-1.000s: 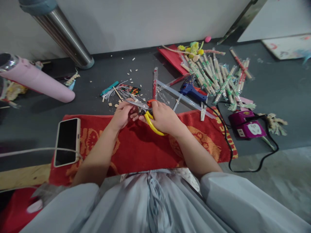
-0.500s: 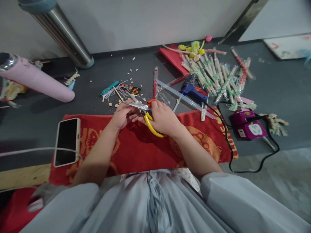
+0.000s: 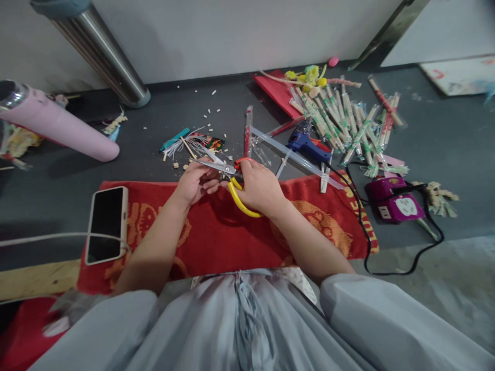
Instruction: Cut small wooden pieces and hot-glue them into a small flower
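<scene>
My right hand (image 3: 261, 188) is wrapped round a pair of scissors (image 3: 244, 202) with yellow and orange-red handles. The blades point left and reach over my left hand (image 3: 192, 184). Its fingers are curled, with thumb and index finger close together under the blades; whatever they may hold is too small or hidden. Both hands are above the red towel (image 3: 228, 245). Just beyond them lie small pale cut pieces, a bundle of white strings (image 3: 178, 149), a thin wooden stick (image 3: 187, 148) and a teal tool (image 3: 176, 138).
To the right lie a blue glue gun (image 3: 305, 144), clear glue sticks (image 3: 294, 155), many wrapped pale sticks (image 3: 336, 116) and a purple power block (image 3: 396, 200) with a black cord. A phone (image 3: 107, 225) rests on the towel's left end. Behind it stand a pink bottle (image 3: 65, 123) and a steel flask (image 3: 104, 56).
The hands and scissors stay almost in place. The scissors' handles have shifted very slightly, and the left fingers have moved a little beneath the blades.
</scene>
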